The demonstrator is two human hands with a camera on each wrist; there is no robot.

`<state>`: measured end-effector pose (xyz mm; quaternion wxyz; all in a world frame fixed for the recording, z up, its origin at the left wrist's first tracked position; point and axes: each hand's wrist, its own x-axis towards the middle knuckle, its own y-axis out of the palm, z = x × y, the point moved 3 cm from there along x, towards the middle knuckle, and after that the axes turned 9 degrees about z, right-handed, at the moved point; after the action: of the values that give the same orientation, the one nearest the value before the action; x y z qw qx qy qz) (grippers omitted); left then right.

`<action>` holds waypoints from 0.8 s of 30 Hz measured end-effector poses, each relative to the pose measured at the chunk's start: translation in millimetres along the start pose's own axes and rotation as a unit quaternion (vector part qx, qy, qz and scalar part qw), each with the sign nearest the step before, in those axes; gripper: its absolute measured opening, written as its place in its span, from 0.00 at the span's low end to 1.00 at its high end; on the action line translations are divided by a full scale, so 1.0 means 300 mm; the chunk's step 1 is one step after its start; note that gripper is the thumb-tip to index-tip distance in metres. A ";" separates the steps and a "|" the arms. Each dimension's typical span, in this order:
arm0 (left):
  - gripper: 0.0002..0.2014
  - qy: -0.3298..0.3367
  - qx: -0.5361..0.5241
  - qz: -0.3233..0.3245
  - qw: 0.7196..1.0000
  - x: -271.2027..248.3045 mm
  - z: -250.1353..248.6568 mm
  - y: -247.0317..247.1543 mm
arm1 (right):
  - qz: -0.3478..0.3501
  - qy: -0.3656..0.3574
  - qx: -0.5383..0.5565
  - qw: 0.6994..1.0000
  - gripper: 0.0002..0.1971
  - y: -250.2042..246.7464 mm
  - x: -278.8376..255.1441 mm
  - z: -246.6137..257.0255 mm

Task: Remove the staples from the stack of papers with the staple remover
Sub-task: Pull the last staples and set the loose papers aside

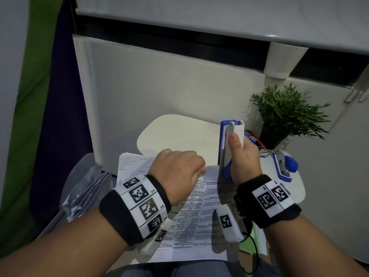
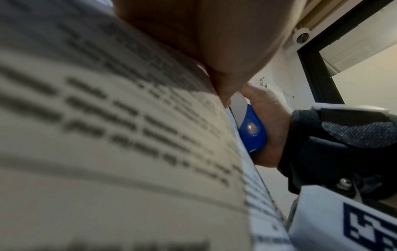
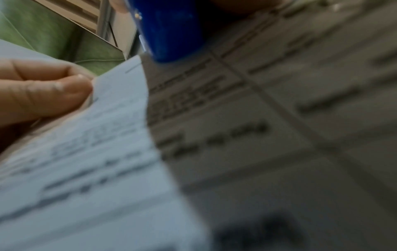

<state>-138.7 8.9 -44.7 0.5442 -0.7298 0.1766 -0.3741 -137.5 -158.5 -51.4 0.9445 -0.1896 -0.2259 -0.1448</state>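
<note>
Blurred stack of papers (image 3: 279, 135), left hand (image 3: 43, 91) pinching its edge, visible only wrist-side

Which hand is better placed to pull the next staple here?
Right. The right hand already grips the staple remover, its blue end down at the far edge of the papers. The left hand is busy pinching that edge, steadying it.

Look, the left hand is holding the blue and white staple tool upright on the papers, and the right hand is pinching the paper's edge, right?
Not quite: the hands are swapped. In the head view the right hand grips the blue and white staple tool upright on the papers, while the left hand pinches the paper's edge.
</note>
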 end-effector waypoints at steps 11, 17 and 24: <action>0.14 -0.126 -0.025 0.067 0.989 0.038 0.111 0.054 | -0.199 0.136 0.250 0.938 0.28 -0.152 0.033 -0.007; 0.12 -0.194 -0.034 0.132 0.971 0.134 0.186 0.164 | -0.068 0.300 0.353 0.884 0.21 -0.025 -0.002 -0.119; 0.14 -0.172 -0.049 0.249 0.952 0.221 0.181 0.257 | -0.039 0.374 0.338 0.863 0.31 0.011 -0.033 -0.279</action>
<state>-43.5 -25.8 -99.5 0.6054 -0.7422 0.2742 -0.0864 -113.7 -189.2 -126.2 0.9578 0.2187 0.1016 -0.1561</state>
